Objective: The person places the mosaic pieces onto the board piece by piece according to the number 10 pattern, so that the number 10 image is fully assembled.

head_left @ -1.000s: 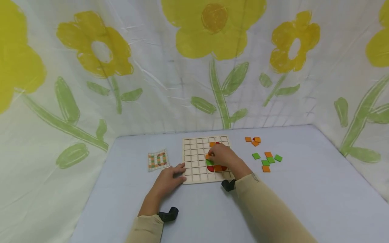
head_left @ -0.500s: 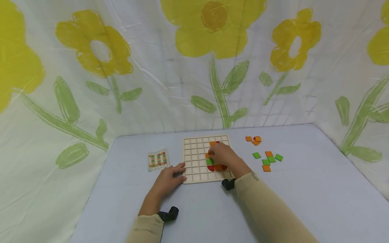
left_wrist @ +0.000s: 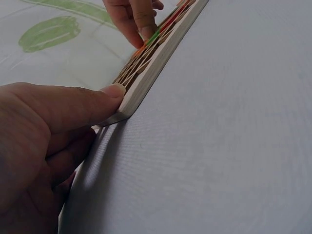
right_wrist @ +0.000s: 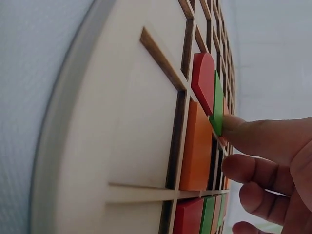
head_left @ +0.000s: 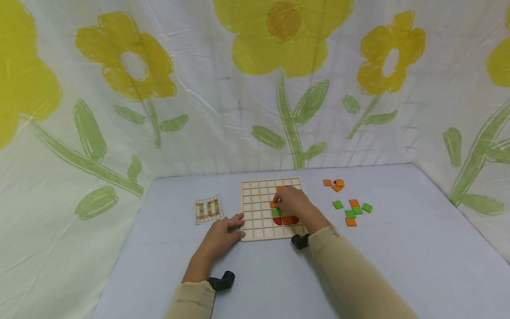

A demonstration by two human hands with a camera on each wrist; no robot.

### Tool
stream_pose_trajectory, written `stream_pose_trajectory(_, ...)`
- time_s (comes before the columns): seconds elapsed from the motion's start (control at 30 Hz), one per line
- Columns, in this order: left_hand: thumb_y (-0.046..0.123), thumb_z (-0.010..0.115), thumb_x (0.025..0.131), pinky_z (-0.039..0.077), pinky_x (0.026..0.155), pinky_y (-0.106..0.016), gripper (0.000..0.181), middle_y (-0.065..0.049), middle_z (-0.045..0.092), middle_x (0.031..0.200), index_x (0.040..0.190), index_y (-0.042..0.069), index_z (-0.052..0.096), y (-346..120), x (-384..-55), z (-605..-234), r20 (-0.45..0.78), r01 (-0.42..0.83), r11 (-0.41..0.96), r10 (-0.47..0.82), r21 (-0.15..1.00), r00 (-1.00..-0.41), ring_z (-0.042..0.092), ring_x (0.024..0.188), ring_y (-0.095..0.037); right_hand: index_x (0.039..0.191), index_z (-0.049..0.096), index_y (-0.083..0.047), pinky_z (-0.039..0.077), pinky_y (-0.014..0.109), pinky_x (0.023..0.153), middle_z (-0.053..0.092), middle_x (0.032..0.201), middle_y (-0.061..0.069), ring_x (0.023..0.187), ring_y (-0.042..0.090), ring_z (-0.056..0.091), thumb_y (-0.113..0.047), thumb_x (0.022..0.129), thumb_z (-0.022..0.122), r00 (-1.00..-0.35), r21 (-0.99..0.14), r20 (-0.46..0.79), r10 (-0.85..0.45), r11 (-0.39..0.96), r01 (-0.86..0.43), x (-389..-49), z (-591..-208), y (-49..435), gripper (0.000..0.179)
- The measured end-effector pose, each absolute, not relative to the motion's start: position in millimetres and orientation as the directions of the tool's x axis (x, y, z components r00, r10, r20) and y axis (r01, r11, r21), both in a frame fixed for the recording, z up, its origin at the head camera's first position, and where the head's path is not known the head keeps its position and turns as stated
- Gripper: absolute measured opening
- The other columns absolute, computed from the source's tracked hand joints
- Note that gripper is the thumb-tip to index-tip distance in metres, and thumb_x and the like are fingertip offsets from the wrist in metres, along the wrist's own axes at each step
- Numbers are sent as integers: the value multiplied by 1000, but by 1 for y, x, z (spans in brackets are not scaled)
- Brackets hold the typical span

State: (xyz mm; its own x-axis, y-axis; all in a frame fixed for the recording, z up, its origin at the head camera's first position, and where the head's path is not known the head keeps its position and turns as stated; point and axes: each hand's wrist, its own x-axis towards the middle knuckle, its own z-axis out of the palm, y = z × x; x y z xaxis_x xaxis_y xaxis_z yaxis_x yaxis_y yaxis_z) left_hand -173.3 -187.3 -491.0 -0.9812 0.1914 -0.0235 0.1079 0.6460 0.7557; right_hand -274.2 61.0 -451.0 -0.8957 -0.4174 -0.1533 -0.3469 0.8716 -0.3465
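A square wooden grid board lies on the table. My left hand steadies its near left corner, with the thumb resting on the corner and the other fingers along the left side. Over the right half of the board, my right hand pinches an orange tile with thumb and index finger, at a cell just beyond a green tile. A red rounded tile and another orange tile sit in nearby cells. The right hand hides part of the filled cells.
Left of the board lies a pattern card with coloured squares. Loose tiles lie to the right: a small group of orange ones with a red bit showing at the back, and several green and orange ones nearer. A flowered curtain hangs behind.
Both hands stay almost where they were, the left at the board's corner and the right at the orange tile. The head view has shifted slightly.
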Motion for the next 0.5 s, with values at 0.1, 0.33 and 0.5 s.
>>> stream_pose_trajectory(0.1,21,76,86,27,120,-48,38,8,55,143,122,10,70,-186,-173,-490,-25,107,645,192,757,-981,44,140,-21,110,76,-18,55,37,87,71,116,0,108,22,64,-20,95,65,-894,-341,-165,-417,874,-345,-274,-450,64,18)
stream_pose_trajectory(0.33,22,76,86,27,120,-48,38,9,54,143,123,11,70,-186,-174,-491,-25,110,653,194,749,-981,44,140,-21,113,74,-14,54,40,89,70,116,2,106,22,63,-22,94,67,-895,-381,-157,-417,862,-335,-276,-445,80,21)
stream_pose_trajectory(0.5,22,76,87,27,120,-49,39,9,53,144,124,12,70,-187,-174,-491,-33,102,652,191,751,-981,42,141,-22,120,70,-10,53,40,85,68,111,7,96,23,60,-22,93,68,-913,-426,-169,-372,863,-272,-281,-439,110,30)
